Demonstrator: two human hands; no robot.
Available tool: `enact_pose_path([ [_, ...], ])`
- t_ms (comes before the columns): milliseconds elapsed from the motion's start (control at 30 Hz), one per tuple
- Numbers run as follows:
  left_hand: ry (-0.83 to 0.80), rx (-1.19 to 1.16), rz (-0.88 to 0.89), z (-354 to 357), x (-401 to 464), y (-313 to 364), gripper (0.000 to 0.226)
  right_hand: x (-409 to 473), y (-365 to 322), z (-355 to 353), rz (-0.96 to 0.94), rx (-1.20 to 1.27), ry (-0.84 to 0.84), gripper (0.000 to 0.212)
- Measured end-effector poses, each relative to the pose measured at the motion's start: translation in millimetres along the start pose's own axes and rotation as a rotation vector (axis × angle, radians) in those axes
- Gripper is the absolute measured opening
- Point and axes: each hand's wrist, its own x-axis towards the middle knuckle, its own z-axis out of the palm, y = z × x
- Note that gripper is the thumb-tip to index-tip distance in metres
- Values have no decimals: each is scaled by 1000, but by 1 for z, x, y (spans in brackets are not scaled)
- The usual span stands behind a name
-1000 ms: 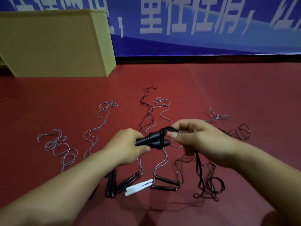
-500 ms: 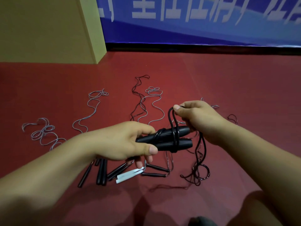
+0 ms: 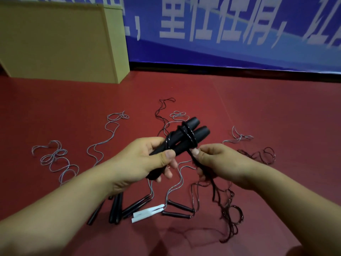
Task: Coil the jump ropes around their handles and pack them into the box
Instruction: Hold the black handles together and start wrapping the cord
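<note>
While L hand (image 3: 147, 159) on handles (image 3: 186, 137), rope (image 3: 188, 134) coiled.

Sports hall, red court floor (image 3: 258, 108), wall banner (image 3: 230, 30)

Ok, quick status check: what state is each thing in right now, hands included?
left hand: grips the black handles
right hand: pinches the black rope
black handles: held side by side, a few turns coiled on
black rope: mostly loose, trailing to the floor
white handles: on the floor, uncoiled
grey ropes: spread loose on the floor
box: contents not visible
</note>
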Motion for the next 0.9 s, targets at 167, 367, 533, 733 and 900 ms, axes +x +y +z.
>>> enact_pose_path([
  [167,201,-119,0,3,6,1,24,6,-8,13,12,175,83,32],
  [367,371,-246,-26,-2,12,2,18,7,-7,21,95,328,97,27],
  [533,464,-78,-60,-13,13,-8,29,6,-1,19,32,255,74,13],
  [733,474,-78,-34,-9,16,-10,30,7,3,13,17,73,111,24],
  [900,546,-89,10,-9,20,-13,17,0,-3,16,-89,-87,-24,39],
])
